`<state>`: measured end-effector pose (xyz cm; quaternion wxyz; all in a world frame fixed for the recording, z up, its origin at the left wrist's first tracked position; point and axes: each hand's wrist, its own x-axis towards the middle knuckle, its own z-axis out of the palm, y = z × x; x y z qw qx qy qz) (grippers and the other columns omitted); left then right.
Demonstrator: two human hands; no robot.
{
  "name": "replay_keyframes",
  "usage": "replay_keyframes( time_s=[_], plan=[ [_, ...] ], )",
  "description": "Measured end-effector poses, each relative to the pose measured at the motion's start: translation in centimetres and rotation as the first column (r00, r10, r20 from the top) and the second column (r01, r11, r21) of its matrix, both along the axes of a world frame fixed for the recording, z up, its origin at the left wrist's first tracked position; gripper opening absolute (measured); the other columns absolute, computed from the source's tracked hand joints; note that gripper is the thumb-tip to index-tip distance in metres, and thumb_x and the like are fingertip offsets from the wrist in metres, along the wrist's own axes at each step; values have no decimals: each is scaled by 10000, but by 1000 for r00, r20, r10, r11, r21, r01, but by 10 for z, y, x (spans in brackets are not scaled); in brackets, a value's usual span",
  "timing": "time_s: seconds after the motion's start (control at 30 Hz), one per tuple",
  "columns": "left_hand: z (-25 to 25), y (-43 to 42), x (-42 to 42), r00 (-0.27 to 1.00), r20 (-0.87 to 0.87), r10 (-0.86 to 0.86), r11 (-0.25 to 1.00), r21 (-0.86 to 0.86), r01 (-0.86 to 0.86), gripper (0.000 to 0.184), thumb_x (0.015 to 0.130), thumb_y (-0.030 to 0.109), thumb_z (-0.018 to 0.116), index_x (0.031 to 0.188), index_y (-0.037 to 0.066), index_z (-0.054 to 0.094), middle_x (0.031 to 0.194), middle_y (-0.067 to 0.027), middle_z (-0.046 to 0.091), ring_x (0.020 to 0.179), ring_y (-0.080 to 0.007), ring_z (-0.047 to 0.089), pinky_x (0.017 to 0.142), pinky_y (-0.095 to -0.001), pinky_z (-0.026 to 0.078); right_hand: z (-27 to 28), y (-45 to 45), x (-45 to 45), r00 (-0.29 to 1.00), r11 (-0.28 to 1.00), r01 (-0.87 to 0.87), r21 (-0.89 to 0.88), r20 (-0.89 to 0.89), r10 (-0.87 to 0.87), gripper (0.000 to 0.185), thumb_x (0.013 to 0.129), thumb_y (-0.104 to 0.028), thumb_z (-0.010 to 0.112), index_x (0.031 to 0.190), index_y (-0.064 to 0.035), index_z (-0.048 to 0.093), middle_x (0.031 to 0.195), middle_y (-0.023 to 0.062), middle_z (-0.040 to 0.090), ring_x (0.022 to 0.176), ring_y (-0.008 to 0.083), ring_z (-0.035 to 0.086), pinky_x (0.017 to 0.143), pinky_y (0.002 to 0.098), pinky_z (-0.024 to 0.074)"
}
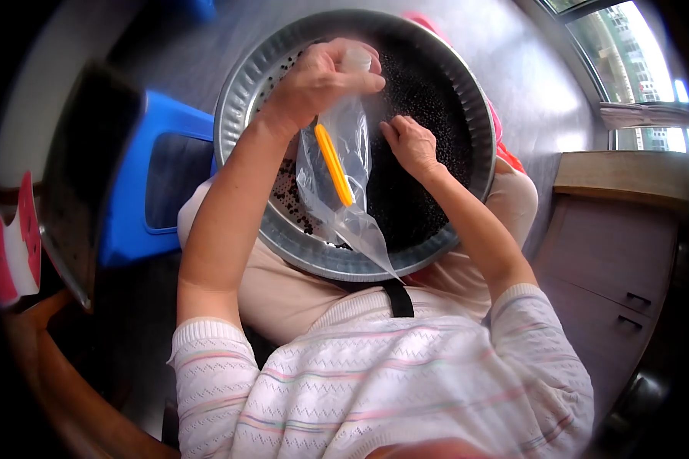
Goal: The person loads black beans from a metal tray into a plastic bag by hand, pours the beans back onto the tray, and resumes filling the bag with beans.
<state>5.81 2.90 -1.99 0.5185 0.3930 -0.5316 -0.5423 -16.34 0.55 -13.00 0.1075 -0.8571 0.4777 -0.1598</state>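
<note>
My left hand (325, 83) is closed round the upper end of a clear plastic bag (357, 126), where a pale translucent cap-like piece (355, 60) shows between thumb and fingers. The bag hangs down across the basin, its pointed lower end reaching over the near rim. Against the bag lies a long yellow-orange plastic strip (334, 164), perhaps a clip. Small dark round grains (429, 84) cover much of the round metal basin (233, 122). Just above these grains, my right hand (413, 145) has its fingers curled together; whatever they pinch is hidden.
The basin rests over my lap, between my legs. A blue plastic stool (122, 180) stands close on the left, with a wooden curved piece (76, 398) below it. On the right are a low cabinet (605, 252) and a window (628, 57).
</note>
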Motion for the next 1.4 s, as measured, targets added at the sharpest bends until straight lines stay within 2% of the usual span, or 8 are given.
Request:
replay_keyframes(
  time_s=[0.07,0.2,0.33,0.53,0.87,0.97,1.2,1.4],
  plan=[
    [2,3,-4,999,-36,11,1000,1,-11,313,743,120,713,1028,43,609,865,11,581,795,-47,546,723,-185,455,7,-6,-1,981,969,52,240,171,-95,308,877,-312,553,691,-67,557,653,38,551,546,202,538,517,313,440],
    [3,7,-11,998,-60,10,1000,-9,-10,206,749,85,709,919,39,603,989,-9,564,768,-34,532,689,-177,452,39,-18,-4,590,465,-178,867,472,-655,315,901,-314,522,673,-98,496,616,4,480,455,106,415,386,237,314],
    [-4,8,-18,994,89,60,993,-108,-50,120,734,43,689,793,47,584,1168,-58,517,899,-72,534,797,-223,437,92,-31,4,220,384,-591,710,599,-770,279,932,-331,472,751,-118,466,619,1,425,468,99,354,381,232,263],
    [-10,10,-30,981,168,95,983,-171,-66,137,711,20,667,812,34,577,1154,-55,522,1046,-126,496,892,-249,384,155,-43,38,57,384,-823,418,733,-677,259,924,-320,496,762,-119,484,624,-4,426,475,99,357,386,233,266],
    [-4,12,-32,968,236,81,984,-173,-40,237,707,37,659,924,11,568,965,-12,490,906,-101,482,817,-252,407,161,-23,80,47,667,-586,461,841,-540,274,923,-308,486,744,-100,485,636,7,414,508,122,358,430,258,313],
    [-5,11,-33,958,268,102,979,-196,-49,251,713,39,657,943,6,562,955,-9,494,901,-97,485,805,-252,412,155,-26,80,-2,673,-617,408,854,-520,262,910,-291,524,771,-70,496,648,54,508,497,159,471,428,295,404],
    [5,12,-34,891,425,161,976,-201,-80,253,723,35,666,950,10,557,894,10,508,843,-79,502,768,-246,429,157,-28,78,12,664,-635,395,864,-503,265,899,-318,496,766,-88,499,670,25,455,569,155,424,506,307,386],
    [1,8,-32,957,260,125,985,-152,-87,173,728,46,676,860,30,567,834,29,508,786,-54,490,706,-214,418,170,-28,83,-27,660,-658,363,864,-502,252,903,-313,517,760,-106,502,644,27,473,527,144,471,461,282,408]
  ],
)
